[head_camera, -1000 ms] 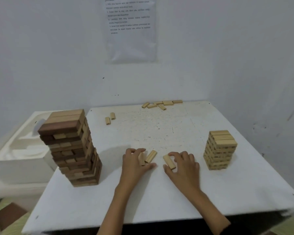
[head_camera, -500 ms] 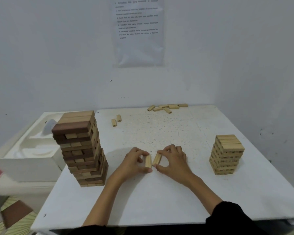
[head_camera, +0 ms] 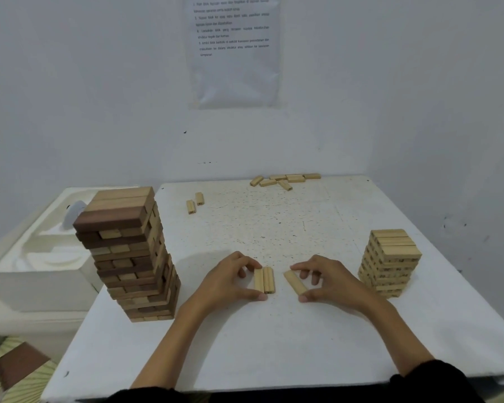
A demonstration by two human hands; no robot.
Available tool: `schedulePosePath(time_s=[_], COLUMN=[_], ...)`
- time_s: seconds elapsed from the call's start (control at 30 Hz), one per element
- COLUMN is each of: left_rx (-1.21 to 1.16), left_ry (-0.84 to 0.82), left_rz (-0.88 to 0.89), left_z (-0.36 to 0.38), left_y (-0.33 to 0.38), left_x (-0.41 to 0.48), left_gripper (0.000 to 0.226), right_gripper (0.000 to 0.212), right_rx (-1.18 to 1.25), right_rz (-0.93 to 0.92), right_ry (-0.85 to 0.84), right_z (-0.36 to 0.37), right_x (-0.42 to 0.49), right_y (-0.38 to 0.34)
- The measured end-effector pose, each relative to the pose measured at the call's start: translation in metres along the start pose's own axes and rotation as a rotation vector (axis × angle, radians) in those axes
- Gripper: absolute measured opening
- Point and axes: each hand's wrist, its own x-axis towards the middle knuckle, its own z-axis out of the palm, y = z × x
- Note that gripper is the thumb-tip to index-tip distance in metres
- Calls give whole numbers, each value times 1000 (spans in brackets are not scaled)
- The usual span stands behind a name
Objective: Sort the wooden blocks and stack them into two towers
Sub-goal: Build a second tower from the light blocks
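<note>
Near edge of worktop [head_camera: 274,344]: bare white surface between the 2 forearms, good room to pull back.

Centre: left hand [head_camera: 230,282], grip narrow, thumb and fingers pinching a pair of small blocks [head_camera: 264,280] that lie side by side on the worktop. Right hand [head_camera: 329,282], grip narrow, pinching 1 single small block [head_camera: 295,283], angled, just apart from the pair.

Risk, as I judge it: shoving the angled block in crooked would skew the pair. Lifting 3 loose blocks as 1 layer could let the middle one drop.

Left edge: tall tower [head_camera: 128,254], mixed dark and light blocks, courses uneven; a left elbow swing could topple it off the edge. Right edge: short tower [head_camera: 390,263] of pale blocks, near the right wrist; a careless approach nudges it.

Middle of worktop open. Farther on, 2 loose blocks [head_camera: 195,202]; at the far edge a scatter of blocks [head_camera: 285,180], unsorted.
</note>
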Motion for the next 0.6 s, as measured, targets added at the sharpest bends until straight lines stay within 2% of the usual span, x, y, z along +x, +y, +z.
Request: schedulePosePath(time_s=[0.2, 0.4, 0.6], left_rx=[60, 101, 103], left_ry=[-20, -38, 11], left_rz=[9, 29, 58], left_z=[0, 1, 6], left_y=[4, 6, 4], left_x=[2, 7, 3], left_gripper=[61, 56, 55], right_gripper=[53, 58, 55], right_rx=[-58, -109, -136], right_rz=[-29, -69, -103], right_ry=[71, 56, 20], right_z=[15, 15, 14], right_x=[14, 22, 27], right_y=[-13, -15, -11])
